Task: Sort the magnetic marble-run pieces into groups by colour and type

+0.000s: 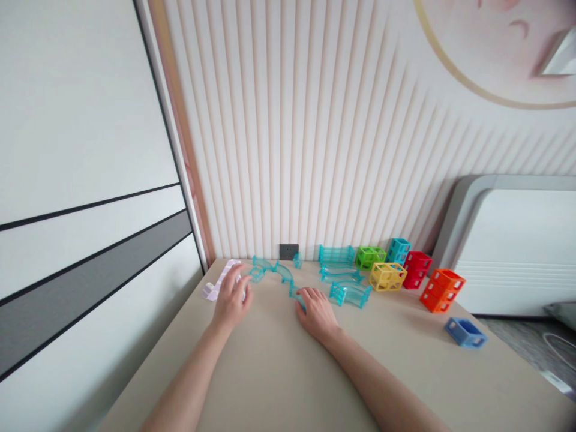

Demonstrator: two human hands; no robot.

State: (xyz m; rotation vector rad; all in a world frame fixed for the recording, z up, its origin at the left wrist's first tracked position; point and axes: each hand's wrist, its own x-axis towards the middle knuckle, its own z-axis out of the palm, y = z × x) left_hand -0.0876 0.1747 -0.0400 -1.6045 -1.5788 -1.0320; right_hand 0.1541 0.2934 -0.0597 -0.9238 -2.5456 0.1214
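My left hand (231,300) hovers at the left with its fingers apart and holds nothing. It partly covers a lilac plastic piece (211,292) lying on the table. My right hand (317,312) rests low on the table, fingers curled over a translucent teal track piece (294,292), most of which is hidden. From there several curved teal track pieces (283,273) run in a winding line toward the back left. A small teal ring-like piece (257,275) lies beside that line, close to my left fingertips.
Right of my hand lie more teal track pieces (351,294) and a straight one (336,255). Farther right stand green (371,258), yellow (387,276), red (416,269), orange (442,290) and blue (465,333) frame blocks. A socket (288,251) sits on the ribbed wall behind.
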